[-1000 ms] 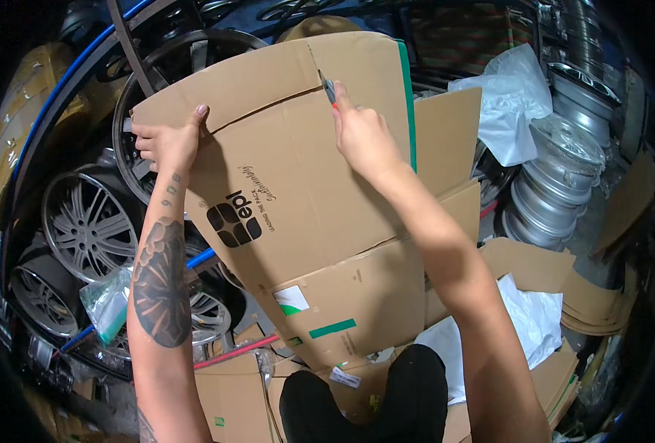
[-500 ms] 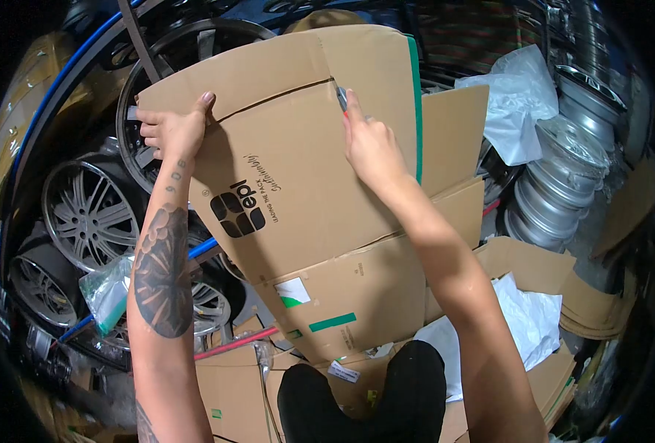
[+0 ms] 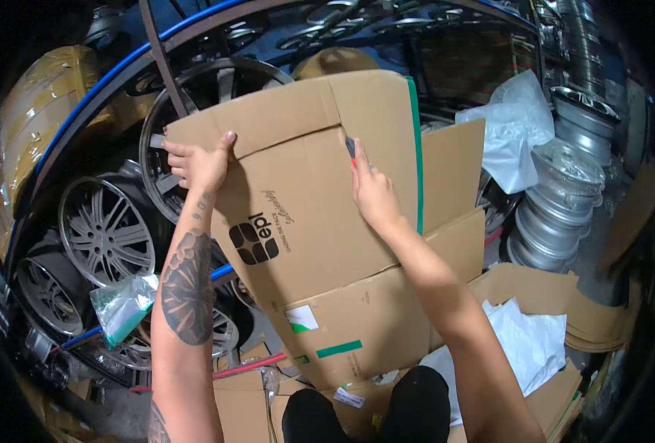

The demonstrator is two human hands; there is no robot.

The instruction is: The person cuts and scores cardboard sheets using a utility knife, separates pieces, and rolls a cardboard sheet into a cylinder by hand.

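Observation:
A large flattened cardboard box (image 3: 305, 199) stands tilted in front of my knees, printed with a black "epl" logo. My left hand (image 3: 200, 161) grips its upper left edge, thumb on the front face. In my right hand (image 3: 375, 193) is a utility knife (image 3: 352, 150) with a dark and red body, its tip against the cardboard. A dark slit or fold line runs across the upper panel from near my left thumb to just above the knife. The blade itself is too small to make out. Green tape (image 3: 418, 162) lines the box's right edge.
Alloy wheels (image 3: 108, 230) stand at the left beside a blue-edged rack (image 3: 128, 55). Bare silver rims (image 3: 560, 199) are stacked at the right under white plastic wrap (image 3: 508, 136). More cardboard (image 3: 453, 244) and white sheeting (image 3: 523, 332) lie at the right and around my legs.
The whole scene sits lower in view, as the camera has tilted up. Both hands keep nearly the same places on the cardboard, the knife still close to the slit's right end.

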